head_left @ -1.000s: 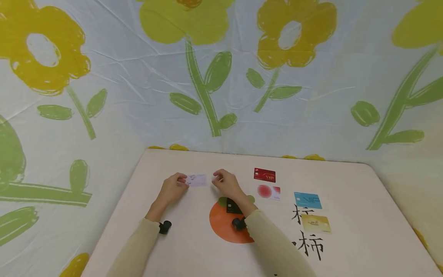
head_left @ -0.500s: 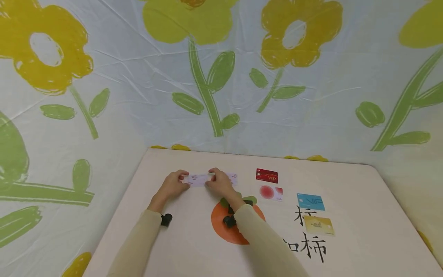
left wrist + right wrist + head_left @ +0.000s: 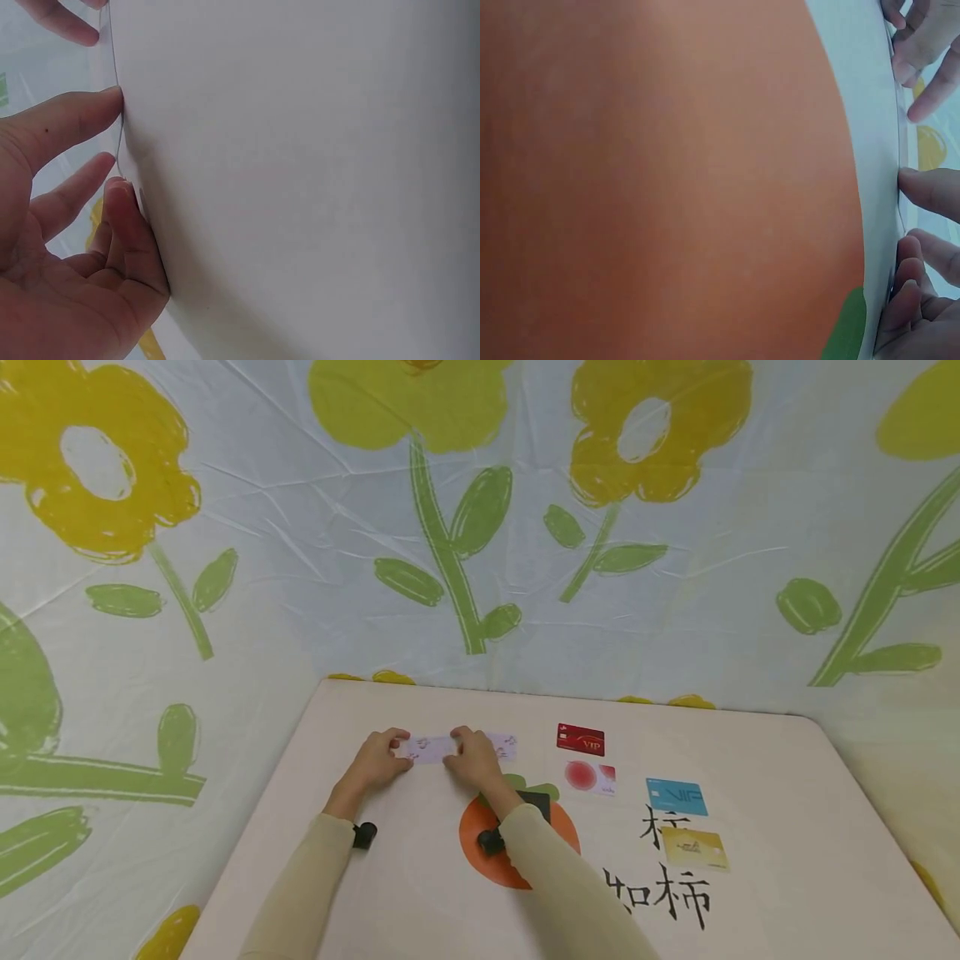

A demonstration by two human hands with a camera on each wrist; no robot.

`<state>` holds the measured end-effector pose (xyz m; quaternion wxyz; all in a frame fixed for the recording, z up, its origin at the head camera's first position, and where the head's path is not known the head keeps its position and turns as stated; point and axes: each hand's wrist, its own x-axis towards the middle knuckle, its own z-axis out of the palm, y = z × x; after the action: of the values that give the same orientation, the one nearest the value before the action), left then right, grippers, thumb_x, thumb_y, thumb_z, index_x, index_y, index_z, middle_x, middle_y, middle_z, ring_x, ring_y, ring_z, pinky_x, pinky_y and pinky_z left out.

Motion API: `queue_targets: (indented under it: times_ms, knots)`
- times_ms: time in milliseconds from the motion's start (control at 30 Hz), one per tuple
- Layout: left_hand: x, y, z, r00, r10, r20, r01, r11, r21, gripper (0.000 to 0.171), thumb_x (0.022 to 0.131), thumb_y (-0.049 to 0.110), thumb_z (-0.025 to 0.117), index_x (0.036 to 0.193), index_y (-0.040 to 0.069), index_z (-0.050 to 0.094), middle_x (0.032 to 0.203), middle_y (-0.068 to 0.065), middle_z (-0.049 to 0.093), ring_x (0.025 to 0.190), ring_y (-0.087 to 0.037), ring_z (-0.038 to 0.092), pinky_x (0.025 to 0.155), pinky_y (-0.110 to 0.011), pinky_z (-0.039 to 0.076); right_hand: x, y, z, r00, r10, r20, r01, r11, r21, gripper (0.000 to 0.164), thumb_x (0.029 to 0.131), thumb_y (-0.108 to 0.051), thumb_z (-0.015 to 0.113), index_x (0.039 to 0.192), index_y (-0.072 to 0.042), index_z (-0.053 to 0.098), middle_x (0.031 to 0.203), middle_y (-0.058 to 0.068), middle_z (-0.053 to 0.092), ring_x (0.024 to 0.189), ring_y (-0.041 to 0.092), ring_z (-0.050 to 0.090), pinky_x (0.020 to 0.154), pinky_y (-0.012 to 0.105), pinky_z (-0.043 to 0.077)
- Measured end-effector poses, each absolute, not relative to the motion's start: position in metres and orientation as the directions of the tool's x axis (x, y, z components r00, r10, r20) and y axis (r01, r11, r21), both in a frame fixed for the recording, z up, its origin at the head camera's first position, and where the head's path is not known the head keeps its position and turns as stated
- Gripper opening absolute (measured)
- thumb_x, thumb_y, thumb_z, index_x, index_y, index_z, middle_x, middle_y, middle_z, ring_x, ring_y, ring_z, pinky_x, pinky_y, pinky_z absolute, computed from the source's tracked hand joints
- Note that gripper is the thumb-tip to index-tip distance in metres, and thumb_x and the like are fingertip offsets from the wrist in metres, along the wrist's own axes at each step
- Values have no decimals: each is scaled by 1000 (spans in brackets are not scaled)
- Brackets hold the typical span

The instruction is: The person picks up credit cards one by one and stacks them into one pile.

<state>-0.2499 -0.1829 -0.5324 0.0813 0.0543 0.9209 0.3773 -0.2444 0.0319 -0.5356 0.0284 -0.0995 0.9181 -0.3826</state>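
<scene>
In the head view, a light purple flower-printed card (image 3: 431, 749) lies flat at the back left of the table. My left hand (image 3: 377, 762) pinches its left end, finger at the far edge and thumb at the near edge. My right hand (image 3: 475, 762) has finger and thumb across the card strip further right in the same way. More purple printed surface (image 3: 504, 746) shows beyond the right hand; whether it is the same piece or a second card is hidden. In the wrist views, the left-hand fingers (image 3: 124, 217) and right-hand fingers (image 3: 907, 277) meet a thin edge.
To the right lie a red VIP card (image 3: 581, 739), a white card with a pink circle (image 3: 591, 777), a blue card (image 3: 677, 797) and a gold card (image 3: 696, 848). A black card (image 3: 537, 806) lies on the printed orange persimmon (image 3: 480, 852), partly behind my right arm.
My right hand has moved slightly left to the purple card. Purple printed surface now shows beyond that hand, where bare table showed before. The left hand has stayed almost still.
</scene>
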Motion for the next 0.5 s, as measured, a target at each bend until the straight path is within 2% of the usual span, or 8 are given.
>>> queue_targets:
  times_ms: [500]
  knots:
    - [-249,-182,-535,-982,156,-105,39,715,699,47,82,9,77,126,2,63,106,-14,57,90,-25,52,77,-37,43,-243,31,-533,-984,-179,-5,-115,650,-752,40,85,0,72,124,0,61,81,6,50,75,21,43,66,33,38]
